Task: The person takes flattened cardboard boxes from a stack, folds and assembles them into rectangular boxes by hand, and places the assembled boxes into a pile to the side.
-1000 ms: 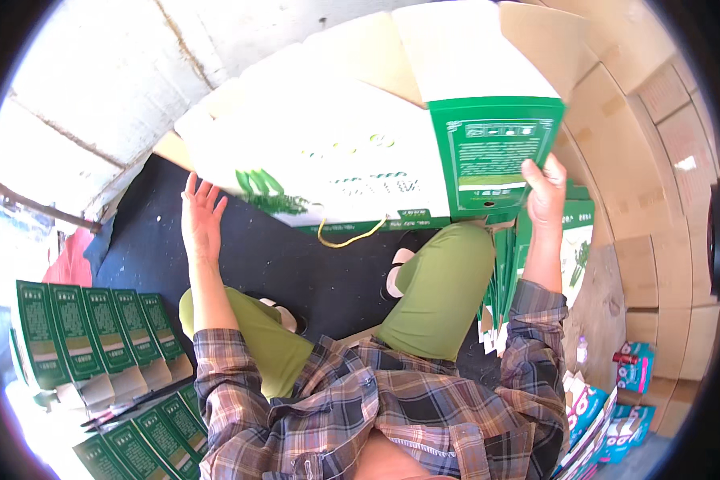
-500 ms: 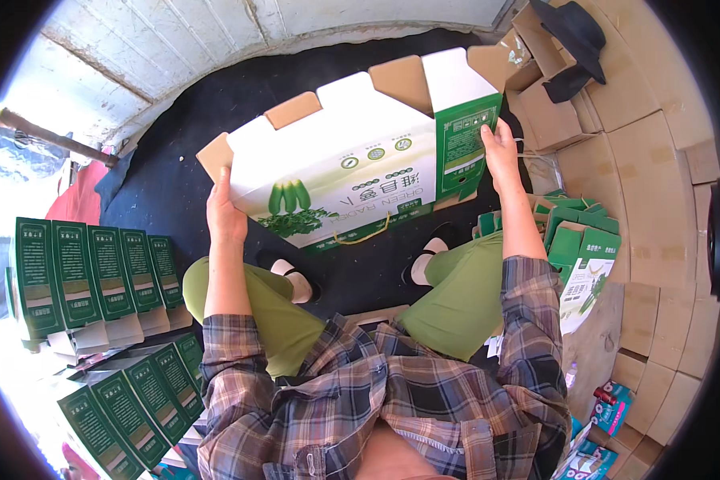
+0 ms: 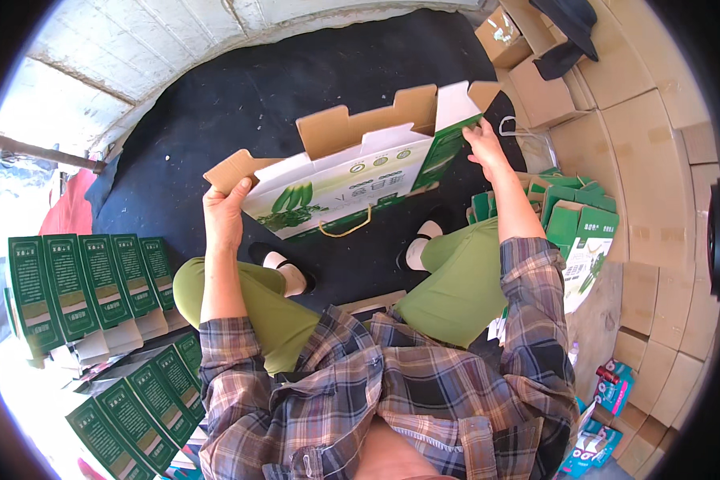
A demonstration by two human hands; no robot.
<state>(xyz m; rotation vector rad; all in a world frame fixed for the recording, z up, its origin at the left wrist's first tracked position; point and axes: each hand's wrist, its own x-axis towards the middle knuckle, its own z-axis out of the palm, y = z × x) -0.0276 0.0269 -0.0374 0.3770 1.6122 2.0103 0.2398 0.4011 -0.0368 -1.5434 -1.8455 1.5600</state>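
Note:
A white and green carton [image 3: 336, 188] with printed vegetables and a yellow rope handle [image 3: 346, 227] is held out over the dark floor cloth, between and beyond my feet. Its flaps stand up along the far side, showing brown cardboard inside. My left hand [image 3: 226, 214] grips the left end, with the thumb over the edge near a brown flap. At the green right end panel, my right hand [image 3: 485, 147] pinches the upper edge. The carton's underside is hidden from this view.
Rows of green cartons [image 3: 96, 280] stand at my left. Beside my right knee lies a pile of green and white cartons [image 3: 588, 240]. Brown boxes [image 3: 644, 184] are stacked along the right, with a dark hat [image 3: 568, 28] on top. Black cloth [image 3: 240, 96] covers the floor.
The carton has tipped and come lower, so its front looks narrower and a far wall with flaps now shows behind. My left thumb has moved onto the edge; both hands keep hold.

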